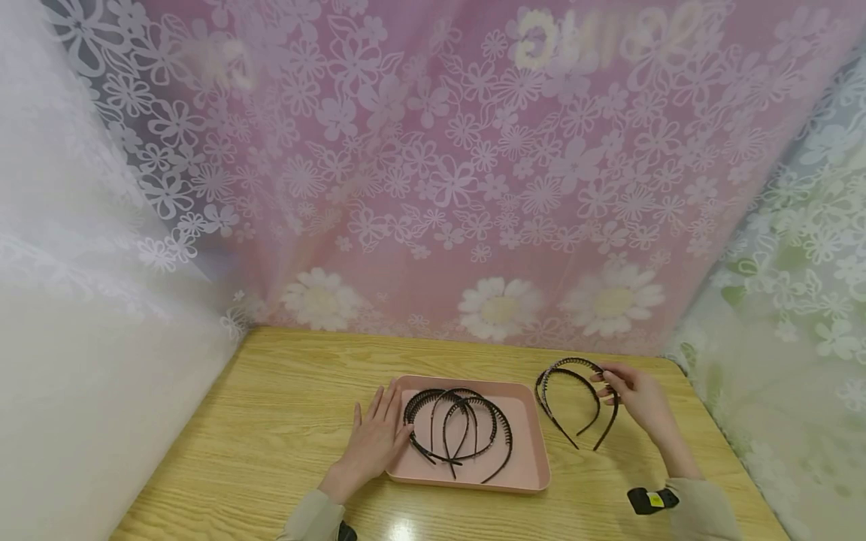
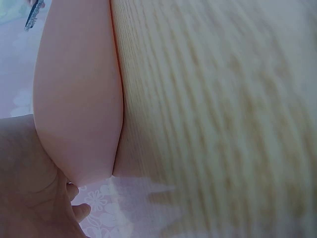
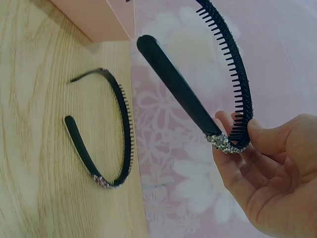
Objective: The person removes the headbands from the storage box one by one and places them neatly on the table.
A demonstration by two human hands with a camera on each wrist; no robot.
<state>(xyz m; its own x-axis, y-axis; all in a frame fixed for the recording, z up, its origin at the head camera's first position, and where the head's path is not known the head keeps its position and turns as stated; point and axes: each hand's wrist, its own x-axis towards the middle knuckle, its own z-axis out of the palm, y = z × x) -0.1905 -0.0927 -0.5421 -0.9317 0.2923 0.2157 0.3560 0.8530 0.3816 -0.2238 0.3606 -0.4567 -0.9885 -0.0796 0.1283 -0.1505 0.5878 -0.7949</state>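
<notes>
My right hand [image 1: 639, 398] pinches a black toothed headband [image 3: 240, 74] between thumb and fingers, near a patch of silvery glitter. It is held up off the table, its ends pointing down toward the front in the head view. A second black headband [image 3: 130, 134], with pinkish sparkle on one side, lies on the table below it. My left hand [image 1: 375, 436] rests at the left side of a pink tray [image 1: 534, 451], fingers straight and thumb over the rim. Several black headbands [image 1: 504, 421] lie overlapping inside the tray.
The wooden table [image 1: 271, 421] reaches back to a pink flowered curtain [image 1: 433, 188]. White and green flowered sheets [image 1: 798, 300] close off the right side, and a pale sheet [image 1: 101, 338] hangs on the left.
</notes>
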